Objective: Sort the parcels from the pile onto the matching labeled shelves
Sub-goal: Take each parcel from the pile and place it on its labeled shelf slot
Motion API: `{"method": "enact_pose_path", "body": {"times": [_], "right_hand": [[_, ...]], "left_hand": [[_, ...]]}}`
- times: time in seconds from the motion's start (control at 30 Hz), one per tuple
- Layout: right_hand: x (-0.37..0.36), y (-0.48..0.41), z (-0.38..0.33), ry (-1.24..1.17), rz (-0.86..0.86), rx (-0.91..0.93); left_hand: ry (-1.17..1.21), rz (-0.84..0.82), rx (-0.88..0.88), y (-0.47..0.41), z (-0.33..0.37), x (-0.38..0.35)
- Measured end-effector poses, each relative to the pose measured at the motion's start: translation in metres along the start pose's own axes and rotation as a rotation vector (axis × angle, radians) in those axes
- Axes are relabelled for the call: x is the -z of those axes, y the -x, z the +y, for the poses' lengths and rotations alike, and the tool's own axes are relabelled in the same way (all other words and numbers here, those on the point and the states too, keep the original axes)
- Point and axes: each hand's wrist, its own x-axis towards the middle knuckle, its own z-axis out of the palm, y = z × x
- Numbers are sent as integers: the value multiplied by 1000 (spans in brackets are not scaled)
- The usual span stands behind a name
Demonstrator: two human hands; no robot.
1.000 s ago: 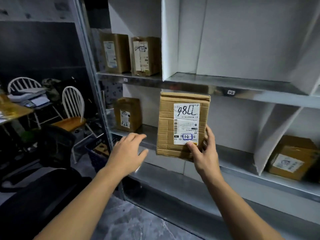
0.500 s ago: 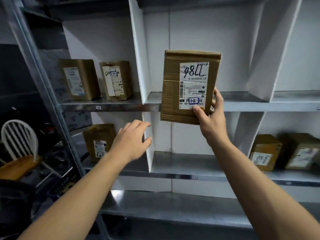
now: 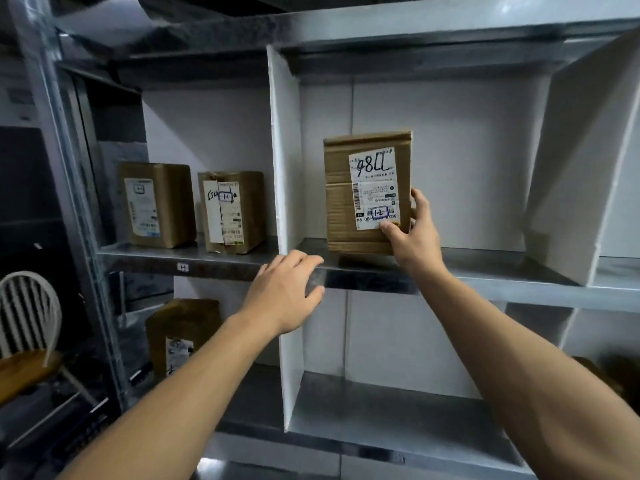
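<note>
Nearest, the left hand (image 3: 284,292) hovers in front of the metal shelf (image 3: 485,268) edge, fingers loosely spread and holding nothing. Up and to its right, the right hand (image 3: 414,233) grips the lower right corner of an upright cardboard parcel (image 3: 346,209), thumb on the front and fingers behind its edge. The parcel's label (image 3: 374,188) carries a boxed "1-2". Its bottom edge is at the shelf surface; whether it rests there I cannot tell. A white divider (image 3: 282,150) rises just left of the parcel. Beyond it, left of both hands, two cardboard parcels (image 3: 157,204) stand on the same shelf.
</note>
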Motion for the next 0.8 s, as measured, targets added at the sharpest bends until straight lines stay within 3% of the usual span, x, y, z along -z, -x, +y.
{"method": "enact_pose_path", "body": {"times": [0.2, 0.6, 0.8], "right_hand": [[-11, -15, 27, 43, -78, -58], [-23, -17, 32, 122, -55, -117], [-8, 15, 16, 187, 64, -113]], "left_hand": [[23, 22, 10, -15, -4, -20], [86, -16, -12, -6, -16, -24], [75, -19, -22, 14, -32, -10]]}}
